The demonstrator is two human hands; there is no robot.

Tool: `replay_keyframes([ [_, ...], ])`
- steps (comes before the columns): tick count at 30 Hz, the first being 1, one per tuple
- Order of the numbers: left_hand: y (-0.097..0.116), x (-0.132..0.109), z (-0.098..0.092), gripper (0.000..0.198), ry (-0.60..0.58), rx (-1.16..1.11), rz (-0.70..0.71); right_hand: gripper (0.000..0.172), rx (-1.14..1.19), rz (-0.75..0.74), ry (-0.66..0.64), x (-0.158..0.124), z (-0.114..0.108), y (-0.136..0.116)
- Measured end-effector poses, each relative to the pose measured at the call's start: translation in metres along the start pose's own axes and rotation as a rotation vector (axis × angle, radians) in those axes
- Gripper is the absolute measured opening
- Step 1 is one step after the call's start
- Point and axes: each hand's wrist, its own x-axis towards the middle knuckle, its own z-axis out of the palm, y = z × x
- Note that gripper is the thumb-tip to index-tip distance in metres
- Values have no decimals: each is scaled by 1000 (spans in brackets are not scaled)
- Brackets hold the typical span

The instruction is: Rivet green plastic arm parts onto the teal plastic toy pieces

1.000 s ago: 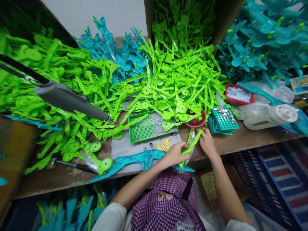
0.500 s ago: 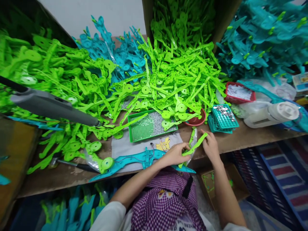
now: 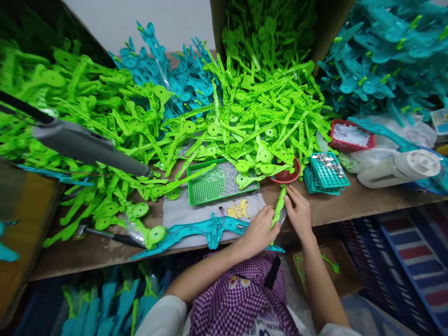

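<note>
Many green parts (image 3: pixel 252 112) behind green strip (image 3: pixel 279 205)

Strip (image 3: pixel 279 207): bright green, plain. Parts pile (image 3: pixel 105 107): the same bright green. Second pile (image 3: pixel 378 51): teal. Bow (image 3: pixel 196 231): teal, with a green disc at one end. Tray (image 3: pixel 224 197): green, silver contents. Bowl (image 3: pixel 292 179): red. Small trays (image 3: pixel 308 181): teal, silver pieces on top. Basket (image 3: pixel 350 149): red, white contents. Bottle (image 3: pixel 402 168): white. Tool (image 3: pixel 91 147): grey. Cloth (image 3: pixel 182 212): pale grey, printed with a yellow cartoon figure. Apron (image 3: pixel 241 294): purple-and-white check. Bench (image 3: pixel 367 200): brown. Mat (image 3: pixel 416 254): blue, with red and white stripes.
</note>
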Motion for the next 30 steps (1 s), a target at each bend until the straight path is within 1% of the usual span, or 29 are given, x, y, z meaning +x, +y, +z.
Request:
replay_keyframes([
  [2, 1, 1, 3, 16, -16, 49, -23, 40, -65, -28, -26, 1, 2, 5],
  [5, 3, 3, 8, 13, -42, 97, -44, 38, -161, -56, -11, 2, 3, 8],
  [8, 3, 4, 11, 13, -51, 95, -52, 34, -257, -93, 6, 5, 3, 4],
  [12, 0, 3, 12, 11, -38, 84, -50, 33, -350, -150, -33, 9, 4, -3],
  [18, -4, 4, 16, 14, -29, 121, -7, 35, -473, -122, -10, 5, 4, -9],
  [21, -10, 4, 9, 15, -30, 89, 5, 35, -490, -118, -24, 4, 5, -13],
  [24, -20, 6, -7, 21, -97, -3, 2, 35, -509, -114, -20, 6, 7, -16],
  [27, -30, 13, -20, 30, -180, -84, -48, 35, -525, -117, 7, 9, 12, -16],
  [30, -36, 22, -23, 33, -232, -148, -122, 33, -561, -135, 28, 12, 16, -13],
])
